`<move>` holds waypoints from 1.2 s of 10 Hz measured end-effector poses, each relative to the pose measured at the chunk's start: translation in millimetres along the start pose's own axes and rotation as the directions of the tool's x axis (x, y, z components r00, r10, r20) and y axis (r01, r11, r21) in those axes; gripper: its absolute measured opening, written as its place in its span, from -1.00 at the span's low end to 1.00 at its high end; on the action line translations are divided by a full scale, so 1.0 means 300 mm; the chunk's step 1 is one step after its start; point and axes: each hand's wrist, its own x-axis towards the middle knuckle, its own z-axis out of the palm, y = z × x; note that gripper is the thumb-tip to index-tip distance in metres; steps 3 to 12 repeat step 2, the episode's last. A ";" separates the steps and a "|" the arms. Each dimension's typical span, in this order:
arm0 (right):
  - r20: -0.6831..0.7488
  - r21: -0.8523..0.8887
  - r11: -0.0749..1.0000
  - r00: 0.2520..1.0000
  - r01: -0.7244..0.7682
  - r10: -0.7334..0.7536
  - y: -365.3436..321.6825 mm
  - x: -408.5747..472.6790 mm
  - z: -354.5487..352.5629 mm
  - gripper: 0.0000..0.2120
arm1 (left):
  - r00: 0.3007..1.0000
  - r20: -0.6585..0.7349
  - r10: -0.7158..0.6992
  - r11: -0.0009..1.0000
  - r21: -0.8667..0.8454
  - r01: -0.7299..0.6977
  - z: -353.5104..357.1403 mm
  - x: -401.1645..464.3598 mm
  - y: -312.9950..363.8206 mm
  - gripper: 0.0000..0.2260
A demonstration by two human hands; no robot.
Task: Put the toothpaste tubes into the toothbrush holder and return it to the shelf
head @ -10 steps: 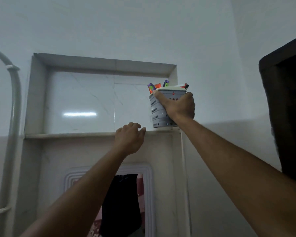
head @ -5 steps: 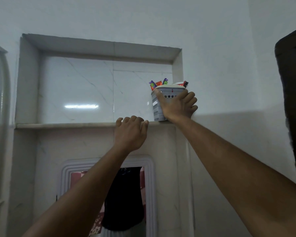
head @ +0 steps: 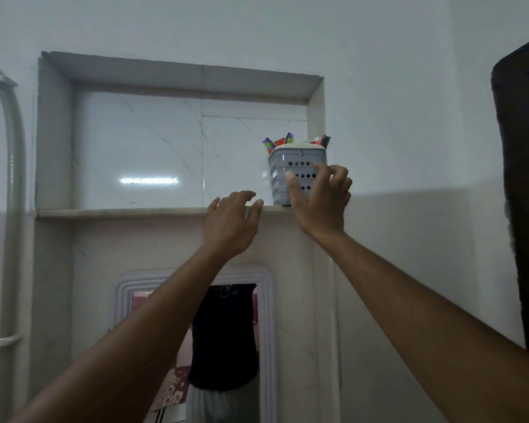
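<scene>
A grey perforated toothbrush holder [head: 290,166] stands upright at the right end of the marble shelf [head: 119,212], inside a wall niche. Colourful tube and brush ends [head: 280,141] stick out of its top. My right hand [head: 319,198] is just in front of the holder's lower right side, fingers spread and loose, not clasping it. My left hand [head: 231,222] hovers at the shelf's front edge to the left of the holder, fingers apart and holding nothing.
The niche's right wall [head: 315,117] sits tight against the holder. A mirror [head: 196,346] with a white moulded frame hangs below the shelf. A grey pipe [head: 11,209] runs down the left wall. A dark door frame [head: 522,193] fills the right edge.
My right hand set the holder down on the shelf, slid down its side and opened. My left hand lifted off the shelf edge and spread its fingers.
</scene>
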 end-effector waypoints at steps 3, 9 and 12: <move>-0.004 0.313 0.947 0.997 0.076 -0.079 -0.085 -0.026 -0.113 -0.55 | 0.994 -0.113 0.002 0.998 -0.060 -0.008 -0.137 -0.074 0.099 -0.55; -0.004 0.313 0.947 0.997 0.076 -0.079 -0.085 -0.026 -0.113 -0.55 | 0.994 -0.113 0.002 0.998 -0.060 -0.008 -0.137 -0.074 0.099 -0.55; -0.004 0.313 0.947 0.997 0.076 -0.079 -0.085 -0.026 -0.113 -0.55 | 0.994 -0.113 0.002 0.998 -0.060 -0.008 -0.137 -0.074 0.099 -0.55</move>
